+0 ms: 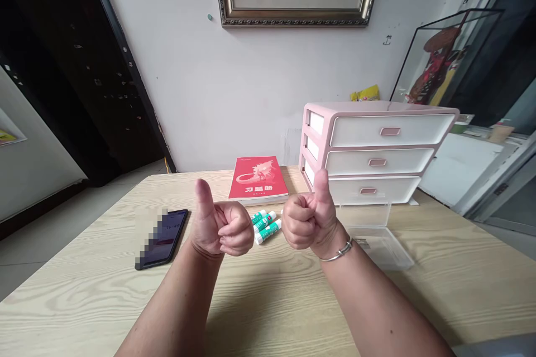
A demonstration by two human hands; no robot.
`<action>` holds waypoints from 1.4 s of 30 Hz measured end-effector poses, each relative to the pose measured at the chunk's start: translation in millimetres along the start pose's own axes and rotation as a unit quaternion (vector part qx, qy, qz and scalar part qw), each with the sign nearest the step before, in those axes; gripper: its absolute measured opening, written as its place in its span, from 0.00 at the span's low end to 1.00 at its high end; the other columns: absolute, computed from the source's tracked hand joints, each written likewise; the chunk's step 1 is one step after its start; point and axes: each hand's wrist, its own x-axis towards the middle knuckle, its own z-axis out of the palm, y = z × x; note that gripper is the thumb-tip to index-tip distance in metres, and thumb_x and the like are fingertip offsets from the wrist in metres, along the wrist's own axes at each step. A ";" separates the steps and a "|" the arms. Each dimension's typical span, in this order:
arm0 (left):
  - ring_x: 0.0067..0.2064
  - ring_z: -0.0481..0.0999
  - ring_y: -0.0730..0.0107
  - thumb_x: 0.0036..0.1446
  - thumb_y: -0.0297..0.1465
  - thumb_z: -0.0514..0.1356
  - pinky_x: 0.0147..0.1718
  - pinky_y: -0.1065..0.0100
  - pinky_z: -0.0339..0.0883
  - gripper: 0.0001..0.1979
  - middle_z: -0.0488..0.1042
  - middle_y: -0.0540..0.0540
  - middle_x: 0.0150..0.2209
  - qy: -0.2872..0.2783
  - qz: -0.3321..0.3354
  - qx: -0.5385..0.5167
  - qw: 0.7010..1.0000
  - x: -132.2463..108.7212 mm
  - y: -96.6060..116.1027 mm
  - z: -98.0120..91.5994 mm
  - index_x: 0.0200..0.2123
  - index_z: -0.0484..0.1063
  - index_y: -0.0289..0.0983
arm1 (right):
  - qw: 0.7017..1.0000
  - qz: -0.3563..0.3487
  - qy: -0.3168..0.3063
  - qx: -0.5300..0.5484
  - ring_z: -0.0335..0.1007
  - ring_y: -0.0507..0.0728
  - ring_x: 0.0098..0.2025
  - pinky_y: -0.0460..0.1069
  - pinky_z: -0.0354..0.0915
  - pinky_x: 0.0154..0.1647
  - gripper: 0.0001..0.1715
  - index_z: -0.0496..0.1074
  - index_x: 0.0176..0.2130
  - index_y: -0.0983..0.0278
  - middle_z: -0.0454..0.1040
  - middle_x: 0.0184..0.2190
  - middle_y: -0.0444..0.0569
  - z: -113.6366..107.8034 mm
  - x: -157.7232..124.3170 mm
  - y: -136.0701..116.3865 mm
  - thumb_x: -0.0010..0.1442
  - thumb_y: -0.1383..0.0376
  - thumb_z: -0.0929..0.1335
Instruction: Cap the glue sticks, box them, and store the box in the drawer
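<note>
Pale wood-grain surface (96,301), far edge against the wall (218,83). Left hand (221,228) and right hand (310,220): both closed, thumbs up, gripping nothing. Three glue sticks (264,227) lie between them, at 12 o'clock. One clear plastic tray (377,242) at 2 o'clock, one phone (162,239) at 10 o'clock. Farther back, one red book (258,179) at 12 o'clock, one pink three-drawer unit (372,150) at 1 o'clock.

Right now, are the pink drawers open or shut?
Shut: all three drawers sit pushed fully in, with no gap showing.
</note>
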 end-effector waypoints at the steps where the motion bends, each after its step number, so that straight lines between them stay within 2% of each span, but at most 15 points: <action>1: 0.10 0.43 0.79 0.35 0.74 0.25 0.07 0.72 0.36 0.42 0.45 0.55 0.10 0.002 -0.002 -0.003 1.000 -1.1 -0.3 -2.4 0.13 0.50 0.41 | 1.000 0.005 0.003 -0.001 0.39 0.44 0.14 0.42 0.41 0.11 0.43 0.49 0.22 0.59 0.48 0.14 0.35 -1.4 -0.9 -0.6 0.49 0.24 0.46; 7: 0.10 0.45 0.79 0.35 0.74 0.27 0.08 0.72 0.38 0.42 0.47 0.54 0.10 0.014 -0.002 0.009 1.000 -5.3 -1.7 -1.5 0.13 0.51 0.41 | 0.999 0.016 0.031 -0.022 0.37 0.44 0.14 0.42 0.41 0.10 0.45 0.50 0.21 0.59 0.46 0.13 0.35 9.2 -1.1 0.8 0.44 0.22 0.47; 16: 0.10 0.44 0.79 0.36 0.74 0.28 0.07 0.73 0.36 0.42 0.46 0.54 0.09 0.055 -0.023 0.002 0.998 -6.8 -5.1 -8.5 0.12 0.51 0.41 | 0.999 0.010 0.043 -0.031 0.39 0.44 0.13 0.42 0.40 0.11 0.44 0.50 0.21 0.59 0.47 0.13 0.35 3.5 -8.6 -3.3 0.47 0.23 0.49; 18: 0.11 0.45 0.80 0.41 0.73 0.30 0.08 0.74 0.37 0.42 0.47 0.55 0.10 0.078 -0.015 0.016 0.997 -8.2 -4.7 -10.4 0.13 0.52 0.40 | 0.994 0.003 0.089 -0.056 0.39 0.44 0.13 0.41 0.41 0.11 0.43 0.51 0.20 0.60 0.48 0.13 0.35 6.3 -8.2 -6.7 0.51 0.25 0.50; 20: 0.12 0.45 0.80 0.48 0.70 0.35 0.09 0.74 0.39 0.40 0.49 0.55 0.12 0.147 -0.006 0.049 0.988 -9.1 -4.6 -14.0 0.14 0.53 0.40 | 0.974 -0.011 0.196 -0.109 0.39 0.45 0.13 0.41 0.43 0.12 0.40 0.52 0.21 0.61 0.49 0.13 0.35 8.9 -6.9 -9.8 0.57 0.29 0.53; 22: 0.14 0.45 0.81 0.56 0.64 0.44 0.11 0.75 0.41 0.36 0.49 0.56 0.14 0.270 -0.006 0.113 0.956 -9.5 -5.6 -20.5 0.15 0.54 0.39 | 0.915 -0.029 0.356 -0.187 0.41 0.45 0.13 0.42 0.44 0.13 0.35 0.54 0.22 0.61 0.50 0.13 0.34 8.0 -7.2 -10.7 0.61 0.36 0.59; 23: 0.15 0.46 0.80 0.58 0.59 0.48 0.12 0.75 0.43 0.33 0.50 0.57 0.15 0.347 -0.013 0.164 0.923 -9.7 -6.8 -24.8 0.16 0.54 0.39 | 0.865 -0.038 0.442 -0.235 0.42 0.45 0.13 0.42 0.44 0.14 0.32 0.54 0.23 0.61 0.50 0.14 0.34 5.6 -8.9 -9.9 0.62 0.40 0.61; 24: 0.15 0.49 0.80 0.59 0.55 0.52 0.14 0.75 0.47 0.29 0.51 0.57 0.16 0.423 -0.032 0.231 0.876 -10.2 -8.5 -29.8 0.17 0.56 0.38 | 0.801 -0.045 0.524 -0.285 0.43 0.46 0.14 0.42 0.44 0.14 0.29 0.55 0.23 0.61 0.50 0.14 0.34 1.9 -12.0 -8.2 0.61 0.43 0.63; 26: 0.18 0.57 0.77 0.59 0.48 0.56 0.18 0.74 0.53 0.22 0.57 0.56 0.17 0.529 -0.102 0.401 0.741 -12.0 -14.0 -40.6 0.21 0.62 0.38 | 0.647 -0.031 0.648 -0.400 0.47 0.47 0.16 0.43 0.46 0.16 0.25 0.56 0.25 0.60 0.52 0.16 0.34 -7.7 -22.7 -2.8 0.60 0.47 0.66; 28: 0.23 0.67 0.71 0.60 0.43 0.56 0.23 0.71 0.59 0.16 0.67 0.52 0.21 0.535 -0.190 0.548 0.614 -15.1 -21.7 -51.1 0.28 0.70 0.38 | 0.502 0.038 0.691 -0.519 0.54 0.49 0.20 0.44 0.51 0.21 0.20 0.62 0.27 0.61 0.59 0.18 0.37 -17.3 -38.0 4.0 0.61 0.51 0.65; 29: 0.27 0.72 0.68 0.60 0.40 0.54 0.26 0.70 0.62 0.14 0.72 0.49 0.25 0.512 -0.222 0.593 0.581 -16.9 -26.3 -55.7 0.32 0.73 0.38 | 0.445 0.087 0.688 -0.567 0.58 0.50 0.23 0.45 0.53 0.24 0.16 0.66 0.29 0.62 0.64 0.21 0.40 -21.0 -46.2 7.4 0.62 0.54 0.65; 31: 0.38 0.77 0.62 0.59 0.35 0.54 0.35 0.67 0.66 0.12 0.78 0.44 0.38 0.469 -0.247 0.632 0.566 -20.3 -36.3 -63.0 0.40 0.75 0.37 | 0.376 0.181 0.655 -0.630 0.65 0.53 0.31 0.46 0.57 0.30 0.10 0.72 0.38 0.61 0.72 0.29 0.45 -25.8 -61.1 14.0 0.62 0.60 0.64; 33: 0.47 0.76 0.59 0.57 0.30 0.56 0.45 0.65 0.66 0.15 0.77 0.41 0.49 0.439 -0.253 0.642 0.575 -23.0 -46.4 -67.9 0.46 0.76 0.38 | 0.353 0.243 0.615 -0.662 0.69 0.55 0.37 0.47 0.59 0.36 0.14 0.73 0.46 0.61 0.75 0.36 0.49 -27.8 -71.6 19.9 0.62 0.66 0.63; 35: 0.53 0.74 0.57 0.56 0.28 0.56 0.51 0.64 0.64 0.19 0.74 0.40 0.54 0.411 -0.262 0.654 0.579 -24.8 -55.6 -71.3 0.51 0.75 0.38 | 0.344 0.276 0.582 -0.683 0.70 0.57 0.41 0.48 0.60 0.39 0.19 0.73 0.49 0.62 0.75 0.40 0.52 -28.7 -77.0 25.0 0.61 0.69 0.62; 42: 0.56 0.72 0.60 0.59 0.25 0.53 0.56 0.66 0.62 0.20 0.74 0.41 0.56 0.364 -0.277 0.676 0.578 -27.0 -71.3 -78.0 0.53 0.74 0.39 | 0.364 0.275 0.515 -0.726 0.72 0.56 0.44 0.46 0.61 0.44 0.22 0.74 0.52 0.61 0.74 0.45 0.53 -32.6 -80.4 34.9 0.61 0.72 0.62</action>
